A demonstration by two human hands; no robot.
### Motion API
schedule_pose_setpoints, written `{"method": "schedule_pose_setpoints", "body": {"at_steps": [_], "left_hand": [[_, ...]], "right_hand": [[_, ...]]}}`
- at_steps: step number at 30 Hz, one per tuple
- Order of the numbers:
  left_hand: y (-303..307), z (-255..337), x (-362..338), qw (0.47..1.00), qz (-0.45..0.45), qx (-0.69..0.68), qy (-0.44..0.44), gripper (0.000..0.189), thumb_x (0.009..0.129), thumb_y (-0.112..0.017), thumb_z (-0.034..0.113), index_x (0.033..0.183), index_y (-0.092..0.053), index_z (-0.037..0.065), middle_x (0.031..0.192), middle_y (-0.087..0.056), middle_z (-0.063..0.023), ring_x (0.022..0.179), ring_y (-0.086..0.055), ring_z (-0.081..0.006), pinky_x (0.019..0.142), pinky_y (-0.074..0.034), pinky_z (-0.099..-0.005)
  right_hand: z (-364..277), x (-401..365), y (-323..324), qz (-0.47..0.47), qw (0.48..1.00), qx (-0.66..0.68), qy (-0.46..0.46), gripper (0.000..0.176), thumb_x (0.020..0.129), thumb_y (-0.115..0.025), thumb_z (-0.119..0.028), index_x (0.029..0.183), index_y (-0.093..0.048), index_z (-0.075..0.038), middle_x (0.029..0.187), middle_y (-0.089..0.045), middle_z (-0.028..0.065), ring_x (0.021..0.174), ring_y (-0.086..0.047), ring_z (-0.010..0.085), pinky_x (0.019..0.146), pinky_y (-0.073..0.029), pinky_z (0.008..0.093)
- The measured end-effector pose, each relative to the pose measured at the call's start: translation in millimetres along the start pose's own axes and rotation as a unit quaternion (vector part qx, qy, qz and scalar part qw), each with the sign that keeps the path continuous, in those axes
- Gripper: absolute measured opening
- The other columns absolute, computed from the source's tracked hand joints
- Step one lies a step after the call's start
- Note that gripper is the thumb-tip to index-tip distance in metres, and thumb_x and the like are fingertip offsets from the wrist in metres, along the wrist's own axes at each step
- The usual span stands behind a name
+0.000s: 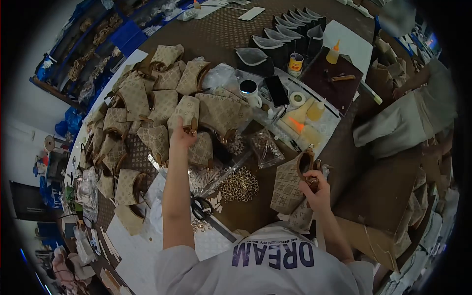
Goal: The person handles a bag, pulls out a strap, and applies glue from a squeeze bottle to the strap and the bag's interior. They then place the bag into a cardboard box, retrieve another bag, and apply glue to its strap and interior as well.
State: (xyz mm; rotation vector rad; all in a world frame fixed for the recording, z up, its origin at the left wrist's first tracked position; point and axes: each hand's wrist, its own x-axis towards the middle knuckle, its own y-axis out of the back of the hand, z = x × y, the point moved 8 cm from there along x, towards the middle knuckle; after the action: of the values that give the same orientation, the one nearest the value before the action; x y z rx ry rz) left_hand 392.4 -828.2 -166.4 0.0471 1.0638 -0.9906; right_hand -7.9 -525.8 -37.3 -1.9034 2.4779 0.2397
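My left hand [183, 136] reaches forward to the heap of beige patterned bags [132, 96]. Its fingers are closed on the lower edge of a small beige handbag [186, 107] with brown trim. On the right, close to my body, my right hand [317, 191] grips another beige patterned handbag [285, 184] by its brown-edged opening, and the bag hangs tilted. Some of the right fingers are hidden behind the brown trim. Between my arms lie a pile of gold-coloured metal rings [239, 185] and a pair of black-handled scissors [201, 207].
Dark pouches [255, 61] stand in rows at the back. A mug [249, 91], a phone [275, 91], a tape roll [297, 99] and glue bottles [315, 110] are on the right. A hammer [341, 77] lies on a dark board. Another person's sleeve [435, 81] is at far right.
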Motion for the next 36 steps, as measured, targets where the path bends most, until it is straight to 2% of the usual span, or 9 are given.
{"method": "schedule_pose_setpoints", "body": {"at_steps": [4, 11, 15, 18, 24, 28, 32, 34, 36], "left_hand": [[-22, 6, -16, 0.982, -0.089, 0.004, -0.169, 0.029, 0.091, -0.059, 0.036, 0.094, -0.052, 0.007, 0.082, -0.048, -0.0012, 0.064, -0.038, -0.0152, 0.067, -0.039, -0.0339], [-39, -91, -64, 0.977, -0.099, 0.056, -0.182, 0.051, 0.088, -0.065, 0.028, 0.132, -0.046, 0.011, 0.124, -0.05, -0.0033, 0.115, -0.043, -0.0204, 0.093, -0.034, -0.0341], [-31, -132, -20, 0.953, -0.142, 0.135, -0.231, 0.038, 0.091, -0.059, 0.02, 0.123, -0.049, 0.003, 0.113, -0.058, -0.0076, 0.104, -0.052, -0.0198, 0.084, -0.042, -0.035], [-28, -129, -26, 0.97, -0.044, 0.167, -0.171, 0.051, 0.093, -0.057, 0.026, 0.135, -0.039, 0.004, 0.131, -0.046, -0.0117, 0.113, -0.049, -0.0267, 0.086, -0.045, -0.041], [-73, -64, -99, 0.894, -0.186, 0.33, -0.24, 0.058, 0.091, -0.058, 0.029, 0.138, -0.034, 0.005, 0.132, -0.044, -0.0139, 0.113, -0.048, -0.0272, 0.085, -0.047, -0.0424], [-101, -15, -176, 0.687, -0.26, 0.622, -0.271, 0.029, 0.089, -0.057, 0.022, 0.109, -0.053, 0.003, 0.1, -0.053, -0.0113, 0.083, -0.056, -0.0246, 0.066, -0.045, -0.0398], [-127, -66, -331, 0.295, -0.284, 0.801, -0.437, 0.013, 0.074, -0.059, 0.012, 0.07, -0.055, -0.001, 0.072, -0.049, -0.013, 0.069, -0.053, -0.0307, 0.059, -0.042, -0.042], [-110, -112, -353, 0.162, -0.339, 0.812, -0.447, 0.01, 0.071, -0.057, 0.01, 0.067, -0.057, 0.001, 0.069, -0.052, -0.0143, 0.068, -0.055, -0.0324, 0.059, -0.045, -0.0439], [-95, -158, -386, 0.126, -0.425, 0.782, -0.439, 0.01, 0.067, -0.057, 0.011, 0.067, -0.059, 0.001, 0.068, -0.056, -0.0158, 0.066, -0.057, -0.0345, 0.061, -0.047, -0.045]], "right_hand": [[10, 9, 21, 0.062, 0.998, 0.014, 0.001, 0.027, 0.085, -0.062, -0.006, 0.107, -0.045, -0.007, 0.07, -0.048, -0.0031, 0.055, -0.04, 0.0019, 0.049, -0.03, 0.0206], [19, 15, 26, 0.058, 0.998, 0.011, -0.021, 0.031, 0.085, -0.064, -0.01, 0.109, -0.044, -0.008, 0.066, -0.049, 0.0, 0.049, -0.041, 0.0047, 0.044, -0.031, 0.0231], [24, 13, 21, -0.017, 0.992, -0.049, -0.117, 0.021, 0.086, -0.064, -0.012, 0.103, -0.052, -0.007, 0.082, -0.057, 0.0019, 0.065, -0.053, 0.0075, 0.056, -0.041, 0.0244], [9, 11, 26, 0.011, 0.996, -0.088, -0.023, 0.023, 0.086, -0.064, -0.023, 0.098, -0.052, -0.007, 0.078, -0.063, 0.0052, 0.059, -0.058, 0.0124, 0.053, -0.042, 0.0265], [-3, 0, 32, -0.006, 0.993, -0.104, -0.051, 0.026, 0.085, -0.063, -0.026, 0.094, -0.05, -0.006, 0.073, -0.065, 0.009, 0.06, -0.06, 0.0208, 0.057, -0.045, 0.0319], [-12, -14, 31, -0.034, 0.988, -0.063, -0.135, 0.026, 0.085, -0.063, -0.025, 0.099, -0.051, -0.008, 0.074, -0.065, 0.01, 0.064, -0.064, 0.023, 0.06, -0.048, 0.0329], [-54, -24, 3, 0.033, 0.981, -0.109, 0.156, 0.031, 0.085, -0.063, -0.018, 0.114, -0.053, -0.014, 0.067, -0.06, 0.008, 0.058, -0.062, 0.0196, 0.054, -0.047, 0.0306], [-82, -36, -23, -0.052, 0.978, -0.174, 0.101, 0.033, 0.085, -0.062, -0.021, 0.116, -0.053, -0.014, 0.073, -0.064, 0.0093, 0.063, -0.063, 0.0229, 0.058, -0.049, 0.0323], [-80, -46, -58, -0.082, 0.958, -0.232, 0.146, 0.035, 0.082, -0.061, -0.022, 0.116, -0.054, -0.014, 0.075, -0.065, 0.011, 0.068, -0.064, 0.0283, 0.063, -0.05, 0.0389]]}}
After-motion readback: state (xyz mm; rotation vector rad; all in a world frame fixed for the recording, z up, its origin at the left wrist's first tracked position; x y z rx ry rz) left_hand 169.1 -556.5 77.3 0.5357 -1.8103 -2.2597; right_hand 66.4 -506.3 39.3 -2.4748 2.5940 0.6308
